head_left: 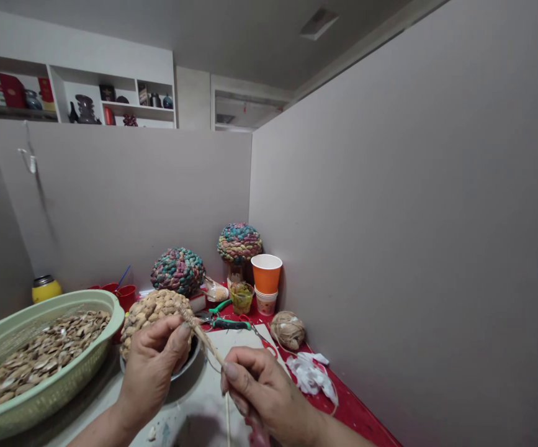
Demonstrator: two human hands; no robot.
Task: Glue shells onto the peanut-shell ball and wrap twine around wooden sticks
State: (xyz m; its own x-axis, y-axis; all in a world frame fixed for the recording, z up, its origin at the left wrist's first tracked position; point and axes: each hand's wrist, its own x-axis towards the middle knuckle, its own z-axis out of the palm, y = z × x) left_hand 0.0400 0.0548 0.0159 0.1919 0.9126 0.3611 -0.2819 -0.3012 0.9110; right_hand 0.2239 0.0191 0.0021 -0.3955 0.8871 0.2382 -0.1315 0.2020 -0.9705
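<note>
I'm pinching stick point(203, 337) at wrapped-looking upper end with left hand point(154, 359), gripping lower down with right hand point(271, 388); wrapping looking partly done, stretch nearest right fingertips seemingly bare.

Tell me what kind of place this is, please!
It looks like a craft corner, perhaps in a workshop. You can see a colourful bumpy ball that seems handmade, a ball of twine and green-handled pliers on the worktable.

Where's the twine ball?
Head view, right of centre: the twine ball lies between the orange cup and crumpled white wad, beyond the right hand.
</note>
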